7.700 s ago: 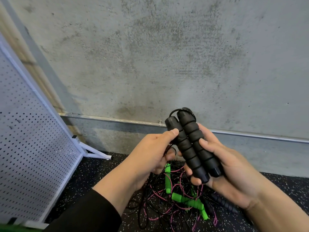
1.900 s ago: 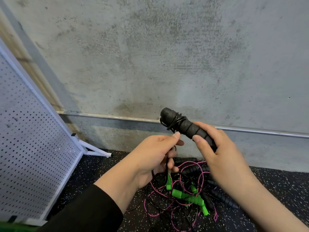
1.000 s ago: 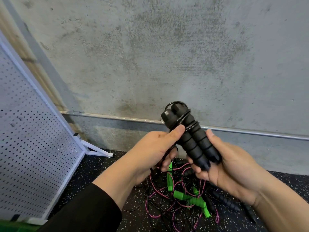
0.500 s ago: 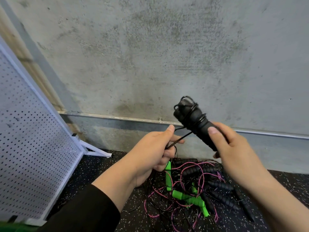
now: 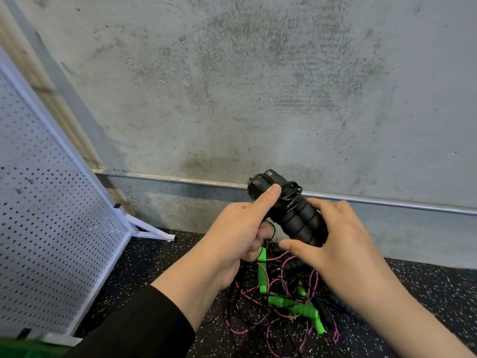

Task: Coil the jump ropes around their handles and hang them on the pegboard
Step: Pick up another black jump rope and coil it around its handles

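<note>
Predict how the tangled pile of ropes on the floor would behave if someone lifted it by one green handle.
The pile of ropes would probably come up floppy, since its thin cords loop loosely. Pink and black cords cross the green handle, so others would likely drag along. It looks light, being thin cord and small handles.

Person's forearms and hands, head view. The left hand (image 5: 233, 236) is bare, its forearm covered from mid-forearm back by a plain black long sleeve (image 5: 139, 324). The right hand (image 5: 333, 244) and forearm are bare, with no sleeve, glove, ring or watch visible.
</note>
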Action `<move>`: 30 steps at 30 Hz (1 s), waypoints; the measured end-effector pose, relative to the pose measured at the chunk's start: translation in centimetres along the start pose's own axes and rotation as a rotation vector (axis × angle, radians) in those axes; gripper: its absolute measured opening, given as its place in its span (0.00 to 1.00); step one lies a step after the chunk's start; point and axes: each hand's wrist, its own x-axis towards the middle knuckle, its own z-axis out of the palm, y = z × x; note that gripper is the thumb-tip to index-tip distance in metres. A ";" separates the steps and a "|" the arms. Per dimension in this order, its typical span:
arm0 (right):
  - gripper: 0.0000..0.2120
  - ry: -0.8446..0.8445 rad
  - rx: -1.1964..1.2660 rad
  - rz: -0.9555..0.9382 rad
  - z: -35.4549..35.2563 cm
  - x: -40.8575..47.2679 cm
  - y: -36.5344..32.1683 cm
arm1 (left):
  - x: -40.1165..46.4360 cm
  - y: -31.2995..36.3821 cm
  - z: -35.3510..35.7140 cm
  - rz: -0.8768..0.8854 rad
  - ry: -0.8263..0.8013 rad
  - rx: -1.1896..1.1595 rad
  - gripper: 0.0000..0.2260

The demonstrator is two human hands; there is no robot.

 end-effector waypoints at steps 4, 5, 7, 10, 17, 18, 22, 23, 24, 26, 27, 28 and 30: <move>0.20 -0.042 0.533 0.191 -1.2 0.4 -0.2 | -0.2 0.1 -0.4 0.014 -0.058 -0.016 0.17; 0.23 -0.084 0.754 0.315 -1.5 0.5 -0.2 | -0.4 0.2 -0.3 0.017 -0.085 -0.030 0.16; 0.29 -0.266 1.140 0.524 -2.0 0.6 -0.4 | -0.8 0.5 -0.2 0.028 -0.125 -0.062 0.15; 0.30 -0.572 1.344 0.588 -2.2 0.3 -0.5 | -0.8 0.8 -0.3 0.035 -0.138 -0.041 0.17; 0.25 -0.235 1.246 0.380 -0.9 0.7 0.0 | -0.5 0.7 -0.6 -0.027 -0.137 0.001 0.23; 0.23 -0.154 1.186 0.354 -0.8 0.9 0.1 | -0.5 0.6 -0.6 -0.031 -0.134 0.022 0.26; 0.12 -0.019 0.881 0.304 -1.1 1.3 0.5 | -0.5 0.5 -0.5 -0.052 -0.111 0.047 0.33; 0.10 -0.019 0.723 0.269 -1.2 1.3 0.7 | -0.4 0.5 -0.4 -0.061 -0.107 0.047 0.34; 0.10 -0.024 0.580 0.231 -1.1 1.3 1.0 | -0.4 0.4 -0.2 -0.072 -0.099 0.047 0.35; 0.13 -0.025 0.425 0.170 -0.8 1.2 1.3 | -0.2 0.3 -0.1 -0.094 -0.090 0.048 0.37; 0.15 -0.017 0.397 0.150 -0.5 1.1 1.1 | -0.1 0.2 0.0 -0.099 -0.093 0.050 0.37; 0.16 -0.012 0.375 0.134 -0.4 1.0 0.8 | 0.0 0.1 0.1 -0.100 -0.097 0.050 0.38; 0.20 0.006 0.332 0.122 -0.1 0.9 0.6 | 0.0 -0.1 0.2 -0.096 -0.095 0.041 0.36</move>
